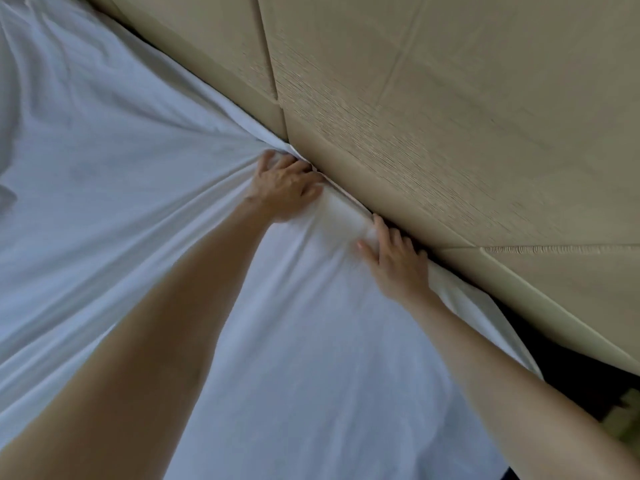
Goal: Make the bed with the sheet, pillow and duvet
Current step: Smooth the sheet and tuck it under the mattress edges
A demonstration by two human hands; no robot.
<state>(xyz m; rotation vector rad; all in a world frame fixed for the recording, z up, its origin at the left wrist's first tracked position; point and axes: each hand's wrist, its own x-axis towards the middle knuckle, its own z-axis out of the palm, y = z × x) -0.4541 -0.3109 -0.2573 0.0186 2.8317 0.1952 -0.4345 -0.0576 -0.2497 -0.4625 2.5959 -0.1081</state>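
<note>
Against the padded headboard (433, 116), the white sheet (121, 168) is lying spread over the bed, its surface falling away from the headboard toward the lower left. Farthest from the headboard, the cloth is showing loose, soft wrinkles. Closer in, long folds are fanning across it and drawing together at the line where the sheet is meeting the headboard's lower edge.

At that gathering point the left hand (282, 187) is gripping the sheet, its fingers curled round a bunched fold right beside the headboard, at the foot of the vertical seam between two beige panels. Between the two hands a short, taut band of sheet is running along the headboard's base.

Further along the same edge the right hand (396, 259) is lying on the sheet, thumb spread out over the cloth and fingers reaching into the dark gap under the headboard; their tips are hidden there, so whether they are pinching the cloth cannot be told. Beyond it, the sheet's edge is hanging down beside the headboard.
</note>
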